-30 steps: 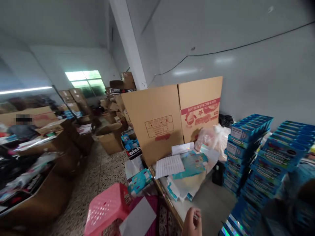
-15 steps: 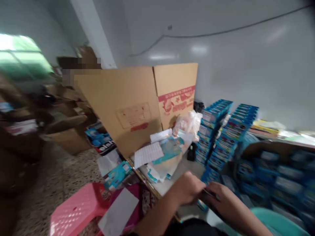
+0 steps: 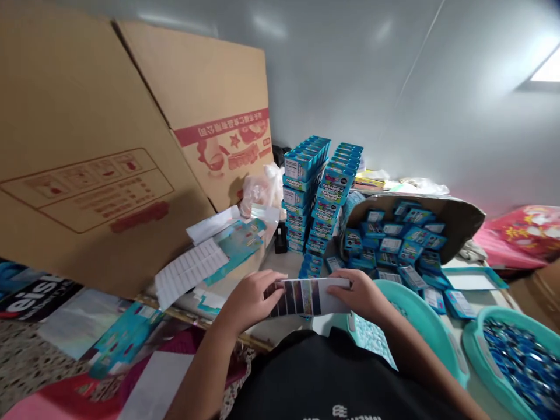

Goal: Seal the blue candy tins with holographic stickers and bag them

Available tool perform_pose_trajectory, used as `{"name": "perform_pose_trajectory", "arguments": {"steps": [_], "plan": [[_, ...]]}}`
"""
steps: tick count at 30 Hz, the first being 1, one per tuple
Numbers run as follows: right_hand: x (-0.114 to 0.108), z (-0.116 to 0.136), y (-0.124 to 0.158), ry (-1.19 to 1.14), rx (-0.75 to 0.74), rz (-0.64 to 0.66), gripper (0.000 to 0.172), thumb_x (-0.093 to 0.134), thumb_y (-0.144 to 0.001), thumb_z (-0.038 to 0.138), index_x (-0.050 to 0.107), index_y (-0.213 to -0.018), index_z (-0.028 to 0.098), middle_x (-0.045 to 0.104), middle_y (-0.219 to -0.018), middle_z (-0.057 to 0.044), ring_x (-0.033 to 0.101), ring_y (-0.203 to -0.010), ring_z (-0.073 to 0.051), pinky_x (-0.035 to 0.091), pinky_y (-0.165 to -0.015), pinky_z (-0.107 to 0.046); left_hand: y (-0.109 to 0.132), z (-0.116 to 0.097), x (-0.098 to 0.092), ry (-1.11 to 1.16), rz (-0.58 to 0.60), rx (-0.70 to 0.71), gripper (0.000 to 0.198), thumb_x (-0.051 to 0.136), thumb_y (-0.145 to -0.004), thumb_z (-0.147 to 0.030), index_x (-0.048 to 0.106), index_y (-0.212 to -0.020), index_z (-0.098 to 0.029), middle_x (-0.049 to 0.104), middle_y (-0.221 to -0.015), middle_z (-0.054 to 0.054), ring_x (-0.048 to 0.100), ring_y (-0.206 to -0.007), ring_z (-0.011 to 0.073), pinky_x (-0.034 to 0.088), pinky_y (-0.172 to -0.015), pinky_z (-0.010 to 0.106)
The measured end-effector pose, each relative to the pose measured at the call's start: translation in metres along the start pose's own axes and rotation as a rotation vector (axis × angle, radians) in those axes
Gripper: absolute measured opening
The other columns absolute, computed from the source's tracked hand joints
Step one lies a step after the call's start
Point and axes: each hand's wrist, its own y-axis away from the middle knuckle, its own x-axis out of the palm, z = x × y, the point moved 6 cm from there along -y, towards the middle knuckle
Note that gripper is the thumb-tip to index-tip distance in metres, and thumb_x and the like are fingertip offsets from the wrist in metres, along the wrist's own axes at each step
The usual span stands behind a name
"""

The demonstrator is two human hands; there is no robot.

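Note:
In front of my body, a printed paper strip (image 3: 301, 297) with dark panels, one coloured panel and a pale end is stretched level between my hands. My left hand (image 3: 256, 297) pinches its left end between thumb and fingers. At the pale right end, my right hand (image 3: 356, 290) grips it with the thumb on top. Just beyond the strip are small blue boxes (image 3: 310, 265) on the table. Behind those rise two tall stacks of blue caramelo boxes (image 3: 331, 186). Some of the strip's left end is covered by my fingers.
Blue packs spill from a tipped carton (image 3: 464, 216) at the right. Turquoise basins (image 3: 455, 344) stand nearer; another basin (image 3: 476, 338) has blue-wrapped pieces. Upright cardboard (image 3: 192, 76) blocks the left. Paper sheets (image 3: 192, 268) and flattened blue cardboard (image 3: 238, 248) lie beside it.
My view has swung to the right and down. The hands, close together before, are now farther apart, with the printed strip visible between them.

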Motion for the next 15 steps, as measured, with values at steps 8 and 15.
{"name": "perform_pose_trajectory", "arguments": {"steps": [8,15], "plan": [[0.010,0.018,0.006,-0.097,-0.124,0.012,0.016,0.061,-0.084,0.027,0.072,-0.084,0.015,0.067,-0.077,0.000,0.056,-0.073,-0.014,0.039,-0.064,-0.022,-0.010,-0.045,0.020,-0.054,-0.211,0.327,0.033,0.062,-0.090,-0.026,0.060,-0.123,-0.021,0.068,-0.117,0.008,0.060,-0.111,0.0229,0.047,-0.099,0.042],[0.017,0.020,0.009,-0.232,-0.130,-0.036,0.022,0.061,-0.087,0.033,0.073,-0.090,0.015,0.068,-0.078,-0.002,0.056,-0.070,-0.014,0.040,-0.061,-0.022,0.002,-0.048,0.013,-0.178,-0.427,0.358,0.031,0.064,-0.090,-0.026,0.062,-0.120,-0.017,0.071,-0.110,0.009,0.063,-0.105,0.0233,0.049,-0.095,0.042]]}}
